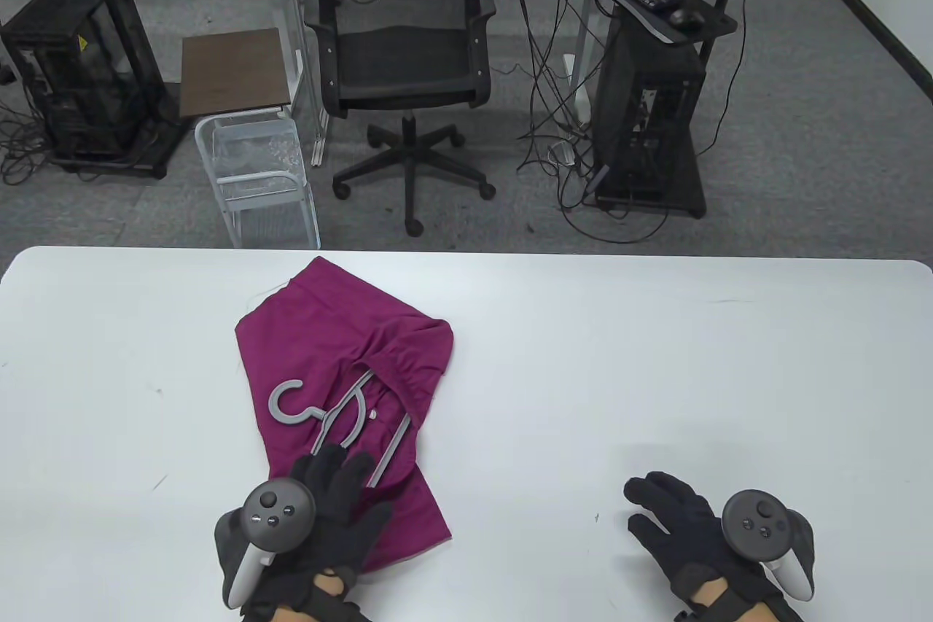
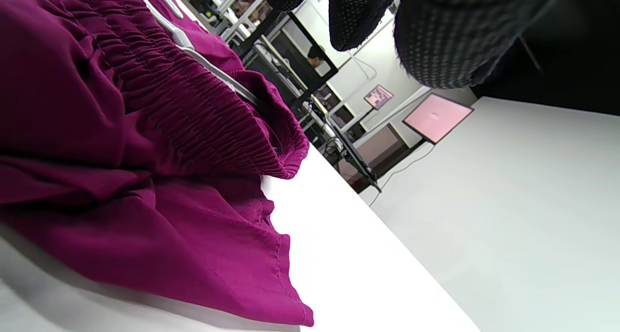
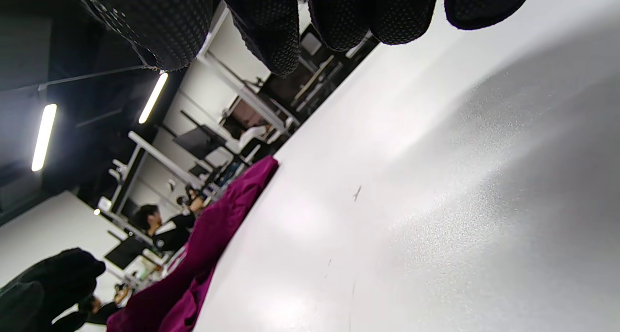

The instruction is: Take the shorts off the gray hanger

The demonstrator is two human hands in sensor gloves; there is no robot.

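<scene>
Magenta shorts (image 1: 321, 337) lie crumpled on the white table (image 1: 656, 359), left of centre. A gray hanger (image 1: 288, 421) lies on them, its hook free on top and one arm tucked under the gathered waistband. My left hand (image 1: 342, 469) rests over the shorts' near part, fingers extended and reaching the hanger's near end. In the left wrist view the fingers (image 2: 358, 17) hang loose above the shorts (image 2: 121, 143), holding nothing, and the hanger (image 2: 181, 39) runs along the waistband. My right hand (image 1: 649, 498) is spread, empty, on bare table far to the right.
Beyond the table's far edge stand an office chair (image 1: 404, 60), a white wire cart (image 1: 255, 170) and black equipment stands (image 1: 649, 126). In the right wrist view the shorts (image 3: 213, 235) are a distant heap across bare tabletop (image 3: 436, 177).
</scene>
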